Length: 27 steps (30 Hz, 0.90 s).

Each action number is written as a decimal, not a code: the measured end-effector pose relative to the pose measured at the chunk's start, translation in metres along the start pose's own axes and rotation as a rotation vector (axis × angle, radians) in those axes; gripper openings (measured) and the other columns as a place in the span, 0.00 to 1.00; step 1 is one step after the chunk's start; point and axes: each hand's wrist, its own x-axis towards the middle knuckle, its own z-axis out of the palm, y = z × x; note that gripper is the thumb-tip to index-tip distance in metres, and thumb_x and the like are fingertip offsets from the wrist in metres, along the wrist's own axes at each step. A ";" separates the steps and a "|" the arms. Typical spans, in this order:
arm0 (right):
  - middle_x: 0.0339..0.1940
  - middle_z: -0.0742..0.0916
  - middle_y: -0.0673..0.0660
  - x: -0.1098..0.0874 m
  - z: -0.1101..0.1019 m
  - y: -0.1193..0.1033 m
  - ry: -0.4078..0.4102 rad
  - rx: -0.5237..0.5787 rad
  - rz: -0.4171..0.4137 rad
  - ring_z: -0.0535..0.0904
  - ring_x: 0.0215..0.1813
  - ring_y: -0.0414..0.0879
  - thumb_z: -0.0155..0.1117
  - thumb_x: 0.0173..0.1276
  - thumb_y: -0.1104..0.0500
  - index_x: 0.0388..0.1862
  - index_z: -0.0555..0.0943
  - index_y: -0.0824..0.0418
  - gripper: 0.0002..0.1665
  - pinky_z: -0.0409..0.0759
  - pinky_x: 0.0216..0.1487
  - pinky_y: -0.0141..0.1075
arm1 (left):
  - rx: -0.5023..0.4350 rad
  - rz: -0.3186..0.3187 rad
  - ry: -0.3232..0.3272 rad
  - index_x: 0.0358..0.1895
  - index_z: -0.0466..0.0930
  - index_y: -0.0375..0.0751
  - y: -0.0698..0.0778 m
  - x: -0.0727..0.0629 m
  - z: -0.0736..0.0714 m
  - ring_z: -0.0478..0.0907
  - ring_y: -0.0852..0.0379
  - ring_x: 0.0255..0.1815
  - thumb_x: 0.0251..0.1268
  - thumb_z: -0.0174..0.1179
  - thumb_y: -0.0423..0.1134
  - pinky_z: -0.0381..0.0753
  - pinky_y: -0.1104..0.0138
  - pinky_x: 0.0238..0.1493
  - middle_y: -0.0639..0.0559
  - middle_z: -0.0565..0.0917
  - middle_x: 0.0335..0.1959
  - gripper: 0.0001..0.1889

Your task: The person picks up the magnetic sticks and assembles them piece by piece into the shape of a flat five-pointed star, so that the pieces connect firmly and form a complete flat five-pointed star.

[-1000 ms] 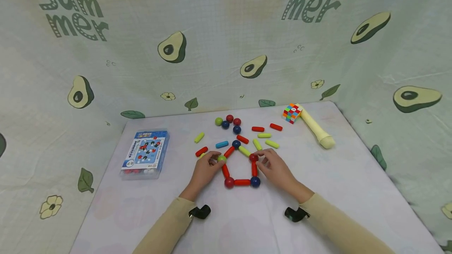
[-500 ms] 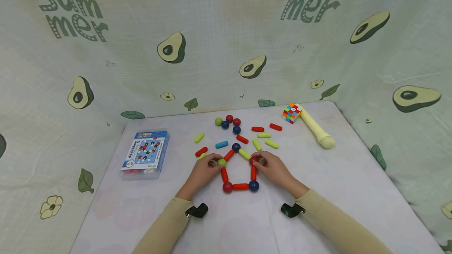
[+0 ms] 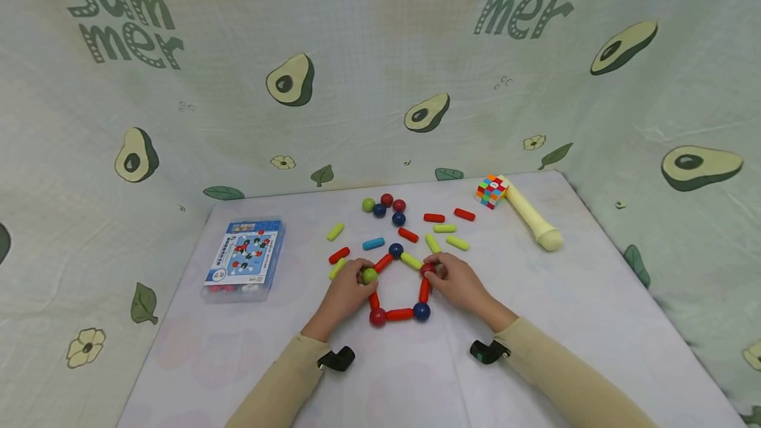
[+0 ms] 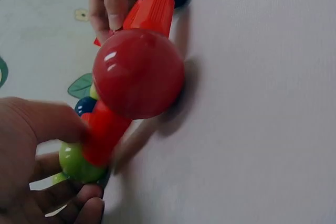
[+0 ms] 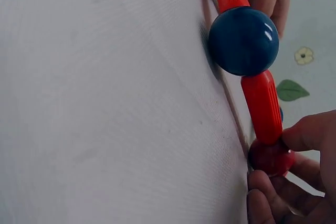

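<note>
A five-sided ring of magnetic balls and rods lies in front of me, its top corner a dark blue ball [image 3: 396, 251]. My left hand [image 3: 349, 285] grips the green ball [image 4: 79, 162] at the ring's left corner. At the right corner, the thumb and fingers of my right hand [image 3: 459, 281] pinch a red ball [image 5: 271, 157]. The near side has another red ball [image 4: 138, 73] and a dark blue ball [image 5: 244, 41], joined by a red rod [image 3: 399, 314]. A yellow-green rod [image 3: 411, 261] forms the upper right side; red rods form the others.
Beyond the ring lie loose balls, including a green ball [image 3: 368, 205], and several rods, one a blue rod [image 3: 373, 243]. A plastic case [image 3: 246, 259] lies at left. A puzzle cube [image 3: 491, 191] and a pale yellow stick [image 3: 532, 216] are at back right, before a printed cloth [image 3: 357, 131].
The ring has shifted a little toward me and to the left, both hands going with it. My left hand has turned, showing more of the green ball.
</note>
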 end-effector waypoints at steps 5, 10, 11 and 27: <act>0.39 0.83 0.48 0.000 -0.001 0.002 -0.006 0.018 0.002 0.77 0.38 0.44 0.68 0.72 0.57 0.58 0.81 0.55 0.17 0.79 0.38 0.36 | -0.001 0.028 -0.002 0.61 0.79 0.45 -0.005 -0.002 -0.004 0.72 0.54 0.43 0.66 0.69 0.40 0.79 0.64 0.43 0.53 0.76 0.43 0.21; 0.45 0.84 0.50 0.000 -0.002 0.003 -0.008 0.028 -0.016 0.77 0.39 0.45 0.67 0.72 0.58 0.60 0.80 0.56 0.19 0.80 0.40 0.36 | -0.062 0.036 0.015 0.62 0.80 0.47 -0.007 -0.002 -0.008 0.74 0.55 0.41 0.69 0.67 0.42 0.79 0.65 0.43 0.54 0.80 0.43 0.20; 0.47 0.83 0.51 0.000 -0.002 0.003 0.004 0.020 -0.021 0.78 0.41 0.45 0.68 0.72 0.57 0.61 0.80 0.56 0.20 0.80 0.42 0.37 | -0.069 0.036 0.015 0.61 0.81 0.47 -0.008 -0.002 -0.008 0.74 0.55 0.40 0.69 0.67 0.43 0.79 0.65 0.42 0.54 0.80 0.43 0.19; 0.66 0.76 0.60 0.000 0.000 -0.013 0.037 -0.103 -0.096 0.70 0.71 0.58 0.70 0.70 0.56 0.65 0.78 0.56 0.26 0.69 0.70 0.58 | 0.030 -0.149 0.011 0.53 0.77 0.42 -0.005 -0.018 -0.008 0.74 0.55 0.29 0.58 0.74 0.55 0.73 0.65 0.30 0.53 0.78 0.28 0.27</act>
